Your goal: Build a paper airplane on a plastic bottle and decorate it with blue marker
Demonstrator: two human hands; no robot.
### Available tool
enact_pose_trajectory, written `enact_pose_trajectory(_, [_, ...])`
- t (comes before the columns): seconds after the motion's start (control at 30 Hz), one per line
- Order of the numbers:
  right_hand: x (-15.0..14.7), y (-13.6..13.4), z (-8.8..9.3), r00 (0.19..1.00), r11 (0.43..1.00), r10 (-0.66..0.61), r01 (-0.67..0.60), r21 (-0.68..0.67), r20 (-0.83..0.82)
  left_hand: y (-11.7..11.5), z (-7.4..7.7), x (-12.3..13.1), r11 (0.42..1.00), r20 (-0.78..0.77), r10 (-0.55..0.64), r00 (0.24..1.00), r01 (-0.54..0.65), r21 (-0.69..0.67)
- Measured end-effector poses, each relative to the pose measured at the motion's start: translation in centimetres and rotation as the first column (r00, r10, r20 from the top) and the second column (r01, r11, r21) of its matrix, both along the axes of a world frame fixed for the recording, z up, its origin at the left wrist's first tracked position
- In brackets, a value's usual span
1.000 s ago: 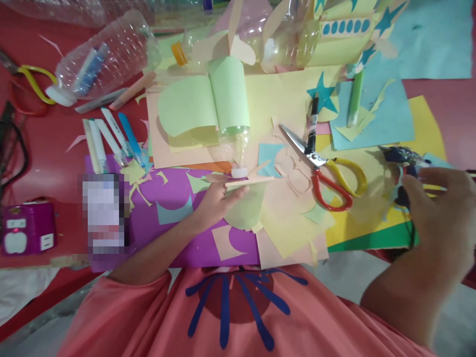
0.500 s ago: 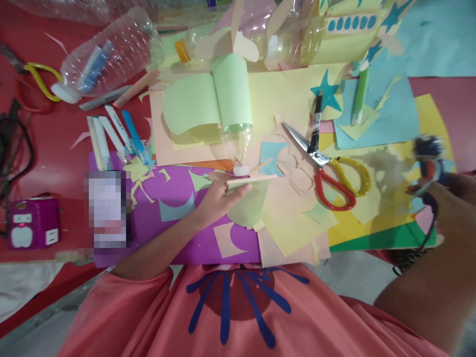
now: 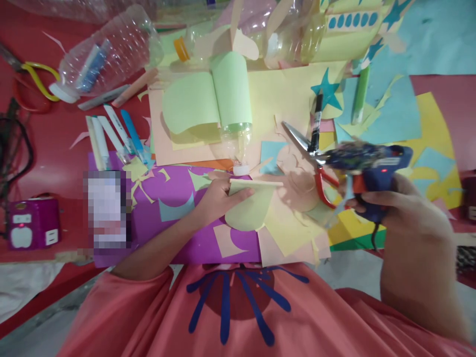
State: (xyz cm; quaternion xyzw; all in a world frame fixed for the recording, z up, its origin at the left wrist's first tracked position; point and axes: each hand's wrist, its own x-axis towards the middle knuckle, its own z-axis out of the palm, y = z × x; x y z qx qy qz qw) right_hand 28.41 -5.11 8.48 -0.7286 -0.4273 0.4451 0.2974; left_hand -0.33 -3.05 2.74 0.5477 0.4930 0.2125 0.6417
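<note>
My left hand point(image 3: 219, 198) pinches the edge of a pale green paper cut-out point(image 3: 249, 208), holding it over the purple sheet point(image 3: 178, 218). My right hand point(image 3: 401, 213) is wrapped round the grip of a blue glue gun point(image 3: 368, 163), raised above the table with its nozzle pointing left toward the cut-out. The gun hangs over the red-and-yellow scissors point(image 3: 316, 158), partly hiding them. A bottle wrapped in green paper point(image 3: 232, 99) lies just beyond my left hand.
Coloured paper scraps cover the red table point(image 3: 55, 144). A clear plastic bottle point(image 3: 107, 49), several markers point(image 3: 111, 134), a black marker point(image 3: 315, 124) and a green stick point(image 3: 360, 94) lie around. A purple power socket point(image 3: 31, 223) sits at the left edge.
My right hand picked the glue gun up from the right side of the table and swung it left, over the scissors. My left hand kept hold of the green cut-out.
</note>
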Motion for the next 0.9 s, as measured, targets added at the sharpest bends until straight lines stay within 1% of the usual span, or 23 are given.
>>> enact_pose_trajectory(0.03, [-0.7,0.1,-0.3,0.988,0.995,-0.006,-0.009,-0.100,-0.157,0.1,0.1,0.0,1.000,-0.004,-0.001,1.000,0.001,-0.001])
enact_pose_trajectory(0.1, [-2.0,0.2,-0.7,0.932,0.980,-0.067,-0.006,-0.199,-0.356,0.2,0.2,-0.2,1.000,-0.020,-0.013,1.000,0.013,0.000])
enact_pose_trajectory(0.17, [-3.1,0.5,-1.0,0.897,0.981,-0.062,-0.025,-0.190,-0.438,0.4,0.3,-0.3,0.998,-0.025,-0.059,0.998,0.059,-0.015])
enact_pose_trajectory(0.23, [-3.9,0.8,-1.3,0.882,0.986,-0.027,-0.053,-0.156,-0.470,0.6,0.2,-0.5,0.992,-0.022,-0.124,0.992,0.123,-0.039])
enact_pose_trajectory(0.3, [-4.3,1.0,-1.7,0.880,0.987,0.015,-0.088,-0.132,-0.474,0.7,0.1,-0.5,0.985,-0.028,-0.172,0.985,0.171,-0.033])
enact_pose_trajectory(0.37, [-4.3,1.1,-2.1,0.877,0.982,0.067,-0.141,-0.122,-0.476,0.8,0.0,-0.4,0.983,-0.050,-0.184,0.982,0.185,0.004])
enact_pose_trajectory(0.53, [-4.1,1.0,-2.8,0.876,0.966,0.170,-0.238,-0.099,-0.450,0.8,0.1,-0.3,0.987,-0.100,-0.146,0.984,0.152,0.057])
enact_pose_trajectory(0.63, [-4.4,1.1,-2.6,0.898,0.951,0.230,-0.289,-0.109,-0.374,0.8,0.3,-0.3,0.988,-0.092,-0.132,0.987,0.138,0.069])
enact_pose_trajectory(0.77, [-5.2,1.3,-1.9,0.910,0.938,0.299,-0.335,-0.086,-0.289,0.8,0.4,-0.2,0.985,-0.066,-0.141,0.988,0.146,0.091])
enact_pose_trajectory(0.9, [-5.6,1.3,-1.7,0.920,0.935,0.320,-0.345,-0.083,-0.225,0.8,0.1,-0.2,0.981,-0.066,-0.146,0.987,0.153,0.122])
